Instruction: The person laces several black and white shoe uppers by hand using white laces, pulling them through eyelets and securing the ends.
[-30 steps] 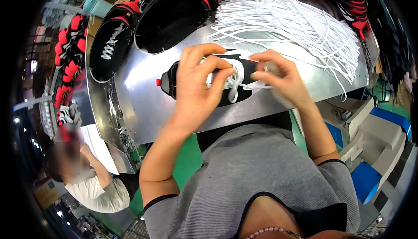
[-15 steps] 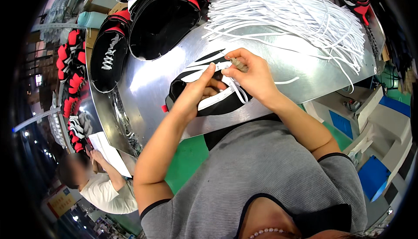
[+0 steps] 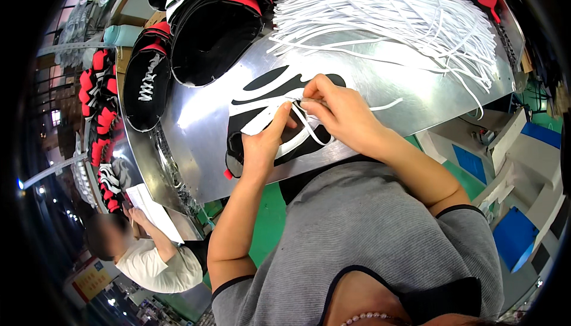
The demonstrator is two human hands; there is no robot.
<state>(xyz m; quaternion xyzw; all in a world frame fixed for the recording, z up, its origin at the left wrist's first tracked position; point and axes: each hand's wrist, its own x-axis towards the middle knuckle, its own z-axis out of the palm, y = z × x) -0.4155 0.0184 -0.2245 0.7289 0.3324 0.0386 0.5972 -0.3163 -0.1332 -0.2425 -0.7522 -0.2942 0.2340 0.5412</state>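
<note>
A black and white shoe upper (image 3: 257,92) with a small red tab lies on the metal table in front of me. My left hand (image 3: 263,147) grips its near side, thumb on top and fingers tucked inside the opening. My right hand (image 3: 340,112) is closed in a pinch above the eyelet edge, around a thin pointed tool whose handle is mostly hidden by the fingers. A white shoelace (image 3: 307,125) loops down from the eyelets between my hands. One loose lace end (image 3: 388,105) sticks out beyond my right hand.
A large heap of white laces (image 3: 386,20) covers the table's far right. Stacked black and red uppers (image 3: 214,38) stand at the far left, beside a laced upper (image 3: 147,85). At lower left a person (image 3: 157,260) holds paper. Pale bins (image 3: 517,165) stand to the right.
The upper has turned and tipped, so more of its far side shows. My right hand has lowered slightly, and the tool's wrapped handle has gone out of sight. My left hand has shifted nearer.
</note>
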